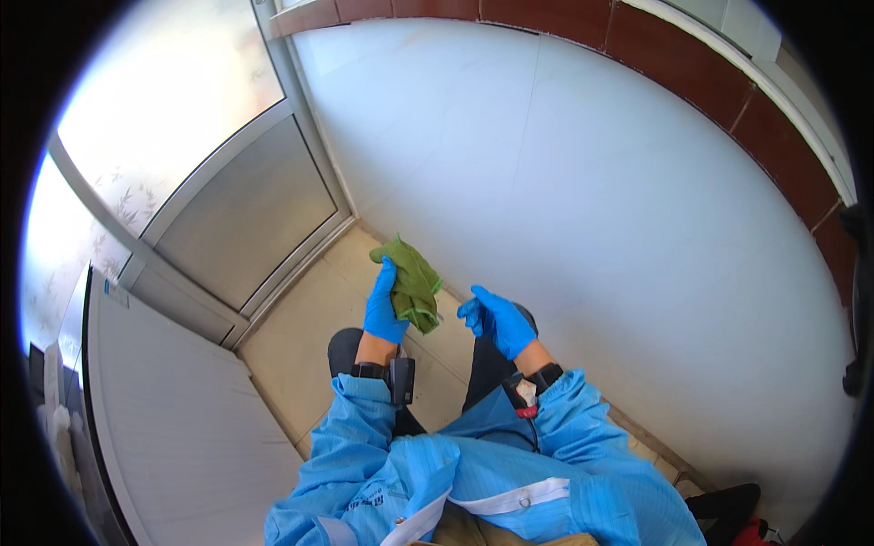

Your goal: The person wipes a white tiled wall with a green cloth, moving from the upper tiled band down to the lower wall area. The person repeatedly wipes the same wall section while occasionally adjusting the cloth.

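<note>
A folded green cloth [414,283] is gripped in my left hand [386,310], which wears a blue glove. The thumb presses along the cloth's near side, and its lighter green stitched edge hangs down on the right. My right hand [502,321], also in a blue glove, is apart from the cloth to its right. Its thumb and fingers are partly curled and spread, with nothing seen between them. Both hands are above my bent knees, with the tiled floor [300,348] below.
A pale smooth wall panel [546,184] rises close in front, topped by a dark red tile ledge [672,75]. A metal-framed door [249,211] with frosted panes is at the left. A grey-white flat panel [177,423] stands near my left side. Black and red items [727,505] lie at the lower right.
</note>
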Action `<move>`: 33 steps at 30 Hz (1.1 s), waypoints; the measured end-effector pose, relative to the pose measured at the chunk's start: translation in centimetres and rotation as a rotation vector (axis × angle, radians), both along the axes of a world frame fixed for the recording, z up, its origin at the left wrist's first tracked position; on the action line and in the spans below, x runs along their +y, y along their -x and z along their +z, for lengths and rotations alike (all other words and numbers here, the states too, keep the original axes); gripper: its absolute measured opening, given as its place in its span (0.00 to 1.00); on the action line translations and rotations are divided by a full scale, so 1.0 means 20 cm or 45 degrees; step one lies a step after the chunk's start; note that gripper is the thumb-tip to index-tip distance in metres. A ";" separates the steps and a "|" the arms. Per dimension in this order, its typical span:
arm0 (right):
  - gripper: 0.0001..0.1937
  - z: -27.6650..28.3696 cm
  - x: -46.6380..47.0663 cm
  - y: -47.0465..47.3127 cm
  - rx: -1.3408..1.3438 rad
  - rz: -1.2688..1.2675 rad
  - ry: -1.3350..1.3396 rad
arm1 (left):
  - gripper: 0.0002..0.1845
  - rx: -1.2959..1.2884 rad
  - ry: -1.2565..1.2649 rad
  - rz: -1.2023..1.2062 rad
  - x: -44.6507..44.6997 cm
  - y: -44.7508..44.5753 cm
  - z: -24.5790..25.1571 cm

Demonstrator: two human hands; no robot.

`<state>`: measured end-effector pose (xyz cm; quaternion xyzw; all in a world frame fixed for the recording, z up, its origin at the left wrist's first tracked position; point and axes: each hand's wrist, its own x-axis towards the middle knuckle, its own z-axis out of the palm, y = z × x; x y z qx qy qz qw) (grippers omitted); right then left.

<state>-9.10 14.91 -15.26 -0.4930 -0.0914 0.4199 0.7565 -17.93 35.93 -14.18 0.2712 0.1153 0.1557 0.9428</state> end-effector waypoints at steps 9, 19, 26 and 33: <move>0.22 -0.26 -0.14 0.04 0.552 0.244 -0.245 | 0.26 -0.043 0.096 -0.151 0.13 -0.20 -0.25; 0.35 -0.17 -0.30 0.53 0.633 0.052 -0.402 | 0.23 -0.240 0.112 -0.209 0.00 -0.25 -0.28; 0.37 0.14 -0.16 1.22 0.492 -0.339 -0.523 | 0.23 -0.168 0.164 -0.492 0.09 -0.08 -0.12; 0.35 0.26 -0.24 1.40 0.244 -0.450 -0.625 | 0.25 -0.152 0.088 -0.452 0.14 0.03 0.07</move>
